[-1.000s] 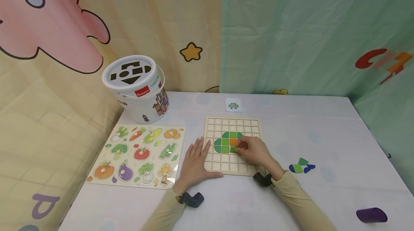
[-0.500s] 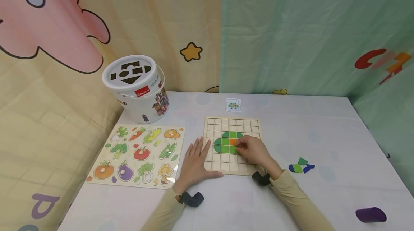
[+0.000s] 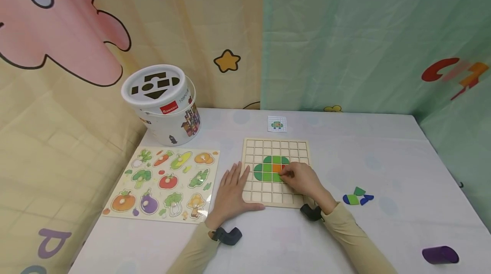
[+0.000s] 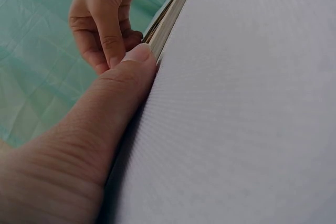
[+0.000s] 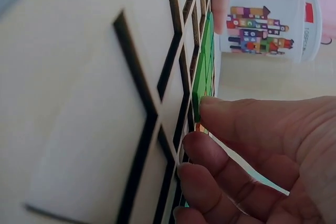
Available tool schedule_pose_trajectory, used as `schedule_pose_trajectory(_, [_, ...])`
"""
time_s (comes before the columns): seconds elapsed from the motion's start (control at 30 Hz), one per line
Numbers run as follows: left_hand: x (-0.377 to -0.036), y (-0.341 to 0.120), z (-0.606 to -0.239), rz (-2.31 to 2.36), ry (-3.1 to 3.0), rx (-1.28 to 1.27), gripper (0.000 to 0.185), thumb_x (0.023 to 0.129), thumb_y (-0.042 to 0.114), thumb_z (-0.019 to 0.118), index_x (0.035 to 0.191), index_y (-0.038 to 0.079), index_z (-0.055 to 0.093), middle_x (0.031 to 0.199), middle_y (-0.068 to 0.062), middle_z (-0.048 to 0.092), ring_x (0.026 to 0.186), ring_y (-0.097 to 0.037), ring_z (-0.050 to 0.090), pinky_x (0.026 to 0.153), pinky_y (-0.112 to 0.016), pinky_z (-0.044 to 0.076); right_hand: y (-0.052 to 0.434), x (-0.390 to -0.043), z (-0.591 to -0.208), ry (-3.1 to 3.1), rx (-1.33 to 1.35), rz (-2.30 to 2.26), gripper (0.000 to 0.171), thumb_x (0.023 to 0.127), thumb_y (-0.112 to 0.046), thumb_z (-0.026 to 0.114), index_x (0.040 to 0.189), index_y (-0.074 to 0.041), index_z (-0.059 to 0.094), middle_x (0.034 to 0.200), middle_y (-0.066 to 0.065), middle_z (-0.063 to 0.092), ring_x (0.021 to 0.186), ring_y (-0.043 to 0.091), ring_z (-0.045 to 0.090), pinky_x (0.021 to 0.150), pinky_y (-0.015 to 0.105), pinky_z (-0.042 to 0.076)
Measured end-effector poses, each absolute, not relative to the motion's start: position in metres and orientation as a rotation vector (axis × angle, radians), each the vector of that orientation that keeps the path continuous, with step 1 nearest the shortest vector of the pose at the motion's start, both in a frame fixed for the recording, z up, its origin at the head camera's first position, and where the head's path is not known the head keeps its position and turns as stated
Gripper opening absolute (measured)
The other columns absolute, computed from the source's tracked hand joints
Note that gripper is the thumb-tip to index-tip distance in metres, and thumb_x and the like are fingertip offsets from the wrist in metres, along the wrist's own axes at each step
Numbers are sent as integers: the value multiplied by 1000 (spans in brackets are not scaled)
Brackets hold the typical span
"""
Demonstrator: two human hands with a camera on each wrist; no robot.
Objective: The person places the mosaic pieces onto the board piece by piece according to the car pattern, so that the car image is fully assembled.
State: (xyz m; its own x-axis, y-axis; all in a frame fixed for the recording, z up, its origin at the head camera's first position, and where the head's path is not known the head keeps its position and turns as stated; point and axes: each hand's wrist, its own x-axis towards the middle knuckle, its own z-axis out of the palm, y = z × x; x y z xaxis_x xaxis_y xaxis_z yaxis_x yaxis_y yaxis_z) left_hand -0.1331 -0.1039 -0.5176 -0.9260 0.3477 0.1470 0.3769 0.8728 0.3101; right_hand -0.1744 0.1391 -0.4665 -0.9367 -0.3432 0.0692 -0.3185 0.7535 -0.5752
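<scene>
Wooden grid board [image 3: 275,172], centre of white table [image 3: 402,154]: a green-and-orange tile cluster [image 3: 268,168] filled part of its middle rows; most cells stood bare, so the pattern looked roughly half laid. Right hand [image 3: 303,179] pinched a green tile [image 5: 198,90] at the cluster's 4 o'clock corner. Left hand [image 3: 231,191] lay flat, fingers straight, against the board's 9 o'clock edge. Spare green and blue pieces [image 3: 357,197] waited at 3 o'clock across open cloth; vegetable puzzle [image 3: 163,184] stood just beside at 9 o'clock.
</scene>
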Motion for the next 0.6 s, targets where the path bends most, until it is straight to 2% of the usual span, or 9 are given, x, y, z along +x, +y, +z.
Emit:
schedule_pose_trajectory(0.13, [-133,-104,-518,-514,-2961,-570,121,63,86,55,152,13,20,157,-12,10,144,-24,2,114,-38,0,141,-171,-466,2877,-559,-930,9,83,-12,72,91,-9,75,74,-7,59,64,9,48,58,27,42])
schedule_pose_trajectory(0.27, [-133,-105,-518,-514,-2960,-571,121,63,87,53,152,13,20,157,-12,10,144,-25,2,114,-39,1,144,-166,-464,2819,-588,-894,21,84,-13,72,103,-6,73,72,-6,53,62,11,45,54,27,40])
schedule_pose_trajectory(0.43, [-133,-105,-517,-517,-2963,-561,121,63,87,53,153,13,20,157,-12,10,144,-24,2,114,-39,1,147,-157,-462,2770,-670,-829,37,85,-19,72,119,-4,67,82,-2,49,70,14,44,58,27,40])
schedule_pose_trajectory(0.6, [-133,-105,-517,-515,-2959,-573,121,63,87,53,153,13,20,157,-12,11,143,-25,3,115,-39,1,158,-148,-462,2779,-719,-895,35,86,-20,71,117,-6,66,92,-3,54,75,12,46,63,27,44])
